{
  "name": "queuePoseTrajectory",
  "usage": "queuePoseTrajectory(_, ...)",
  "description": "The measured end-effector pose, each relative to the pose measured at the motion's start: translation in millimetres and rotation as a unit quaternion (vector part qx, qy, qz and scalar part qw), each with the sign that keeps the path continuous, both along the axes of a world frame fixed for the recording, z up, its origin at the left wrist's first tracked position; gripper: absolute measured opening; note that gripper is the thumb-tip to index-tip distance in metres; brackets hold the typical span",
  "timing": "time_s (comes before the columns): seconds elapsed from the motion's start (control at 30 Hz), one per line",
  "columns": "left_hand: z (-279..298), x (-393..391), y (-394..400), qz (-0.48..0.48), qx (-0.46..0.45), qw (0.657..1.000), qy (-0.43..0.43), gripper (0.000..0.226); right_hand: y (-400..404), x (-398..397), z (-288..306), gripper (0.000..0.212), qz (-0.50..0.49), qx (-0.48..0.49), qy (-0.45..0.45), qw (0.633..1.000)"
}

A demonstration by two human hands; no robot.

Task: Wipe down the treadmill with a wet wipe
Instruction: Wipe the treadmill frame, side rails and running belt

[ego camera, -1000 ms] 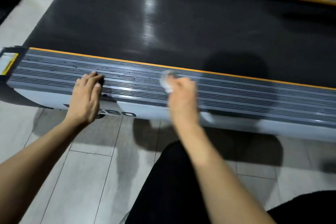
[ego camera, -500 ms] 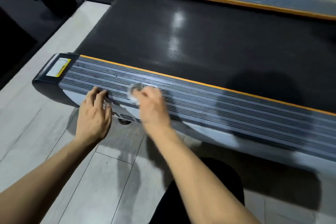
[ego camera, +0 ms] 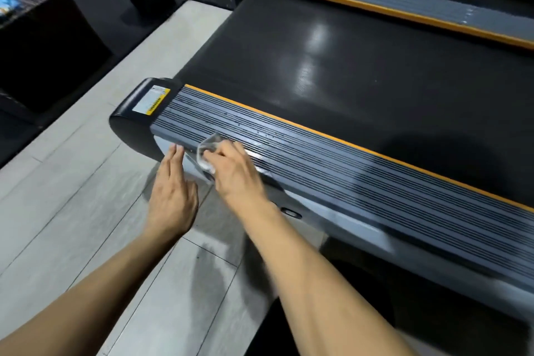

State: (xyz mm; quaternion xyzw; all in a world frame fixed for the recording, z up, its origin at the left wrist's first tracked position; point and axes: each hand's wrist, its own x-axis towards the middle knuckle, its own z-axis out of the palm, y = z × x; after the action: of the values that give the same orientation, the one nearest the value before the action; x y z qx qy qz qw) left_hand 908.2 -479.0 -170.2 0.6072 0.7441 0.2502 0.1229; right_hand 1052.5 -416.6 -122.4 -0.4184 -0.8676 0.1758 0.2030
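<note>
Right hand [ego camera: 231, 170] gripped the wet wipe [ego camera: 208, 150], pressed onto the treadmill's near side rail [ego camera: 332, 165] by its left end. Left hand [ego camera: 173, 196] flat-fingered, fingertips at the rail edge, likely bracing.

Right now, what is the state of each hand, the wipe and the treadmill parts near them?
right hand: grips the wet wipe, pressing it on the near side rail.
wet wipe: crumpled, on the rail's outer edge.
left hand: fingers straight, tips at the rail's side.
near side rail: wet streaks and droplets.
belt: dark, glossy.
</note>
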Motion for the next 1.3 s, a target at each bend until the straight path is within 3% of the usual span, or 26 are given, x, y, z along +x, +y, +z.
queuePoseTrajectory(0.07, -3, -10, -5, 0.004, -0.012, 1.0, -0.002, 0.068, 12, 30, -3, 0.01, -0.092, 0.064, 0.04, 0.993)
queuePoseTrajectory(0.17, -7, -19, -6, -0.008, -0.026, 1.0, 0.013, 0.069, 39, 105, -5, 0.025, -0.316, 0.107, 0.006, 0.943)
queuePoseTrajectory(0.23, -6, -20, -1, -0.03, -0.027, 0.999, 0.028, 0.071, 42, 130, -16, 0.031, -0.382, 0.068, -0.047, 0.92)
queuePoseTrajectory(0.3, -3, -20, 7, -0.05, -0.03, 0.997, 0.051, 0.071, 38, 102, -20, 0.032, -0.406, 0.028, -0.02, 0.913)
queuePoseTrajectory(0.4, 1, -26, 19, -0.08, -0.028, 0.993, 0.081, 0.071, 34, 10, -18, 0.046, -0.217, 0.029, -0.016, 0.976)
queuePoseTrajectory(0.5, -1, -39, 26, -0.058, -0.014, 0.997, 0.058, 0.069, 32, -47, -7, 0.039, -0.056, -0.019, -0.041, 0.997)
queuePoseTrajectory(0.57, -5, -48, 26, -0.038, -0.024, 0.998, 0.046, 0.07, 40, -29, -5, 0.039, -0.103, 0.018, -0.019, 0.994)
queuePoseTrajectory(0.63, -11, -55, 25, -0.052, -0.039, 0.996, 0.056, 0.075, 54, 17, -9, 0.045, -0.226, 0.083, 0.02, 0.97)
queuePoseTrajectory(0.73, -18, -59, 25, -0.068, -0.039, 0.995, 0.063, 0.079, 66, 71, -25, 0.047, -0.351, 0.101, -0.021, 0.931)
queuePoseTrajectory(0.83, -18, -59, 25, -0.054, -0.047, 0.996, 0.052, 0.082, 55, 23, -24, 0.047, -0.266, 0.077, -0.07, 0.958)
queuePoseTrajectory(0.9, -15, -57, 24, -0.037, -0.048, 0.998, 0.034, 0.08, 47, -32, -16, 0.029, -0.115, 0.039, -0.017, 0.992)
queuePoseTrajectory(0.97, -12, -51, 20, 0.017, -0.026, 1.0, -0.001, 0.074, 38, -74, -8, 0.034, 0.043, 0.028, -0.013, 0.999)
queuePoseTrajectory(1.0, -11, -48, 16, 0.057, -0.011, 0.998, -0.02, 0.073, 42, -79, -4, 0.035, 0.058, 0.037, -0.017, 0.997)
queuePoseTrajectory(1.07, -10, -41, 8, 0.108, -0.005, 0.994, -0.029, 0.071, 71, -55, -10, 0.035, -0.042, 0.056, 0.03, 0.997)
queuePoseTrajectory(1.17, -13, -29, 1, 0.053, 0.0, 0.998, 0.03, 0.064, 115, 5, -17, 0.042, -0.225, 0.105, -0.006, 0.969)
queuePoseTrajectory(1.23, -15, -14, 4, -0.024, 0.019, 0.997, 0.069, 0.059, 113, -7, -20, 0.036, -0.204, 0.047, -0.055, 0.976)
queuePoseTrajectory(1.3, -19, 6, 3, -0.096, 0.037, 0.99, 0.096, 0.055, 92, -53, -18, 0.03, -0.034, -0.008, -0.019, 0.999)
